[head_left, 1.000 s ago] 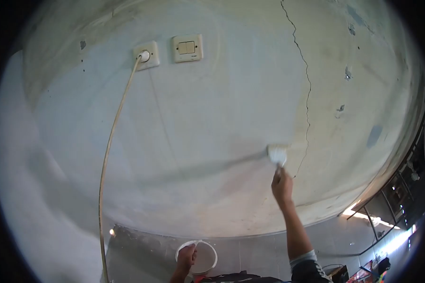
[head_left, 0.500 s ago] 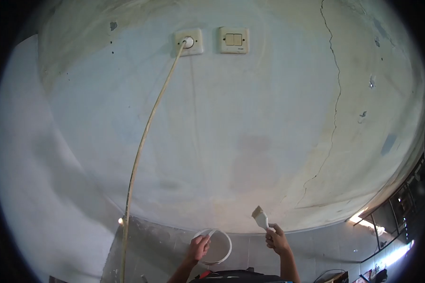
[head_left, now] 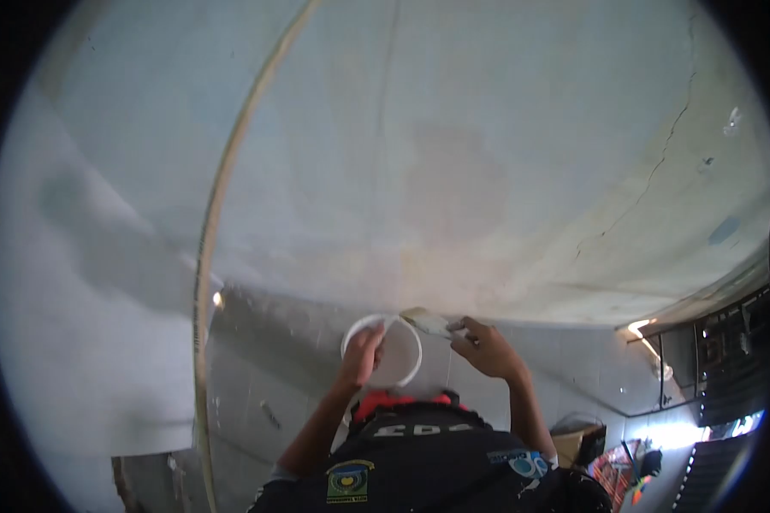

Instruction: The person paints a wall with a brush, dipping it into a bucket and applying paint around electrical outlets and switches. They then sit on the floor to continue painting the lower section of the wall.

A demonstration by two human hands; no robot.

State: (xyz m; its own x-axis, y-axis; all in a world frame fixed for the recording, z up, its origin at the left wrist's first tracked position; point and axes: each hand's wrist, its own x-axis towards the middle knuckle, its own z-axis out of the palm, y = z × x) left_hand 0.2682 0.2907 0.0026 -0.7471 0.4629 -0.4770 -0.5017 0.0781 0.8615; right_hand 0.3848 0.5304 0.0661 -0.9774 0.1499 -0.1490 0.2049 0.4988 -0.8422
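My left hand [head_left: 364, 356] is closed on the left side of a round white bucket [head_left: 420, 355], with its fingers reaching over the opening. Pale material shows inside the bucket. In my right hand [head_left: 485, 346] is a flat paintbrush [head_left: 434, 323] with a white handle. It lies nearly level, pointing left, and its tan bristles are right at the bucket's upper right rim. Both hands are low in front of my body, close to the foot of the wall.
The pale blue wall [head_left: 316, 179] ahead has a stain and a long crack [head_left: 650, 177]. A cream cable [head_left: 222, 179] runs down on the left to the grey tiled floor [head_left: 257, 359]. At the lower right are a cardboard box [head_left: 580, 445] and a dark metal frame [head_left: 660, 376].
My view has tilted down, so the socket and switch are out of sight. The paintbrush, upright and apart from the bucket before, has turned left and come to the bucket's rim.
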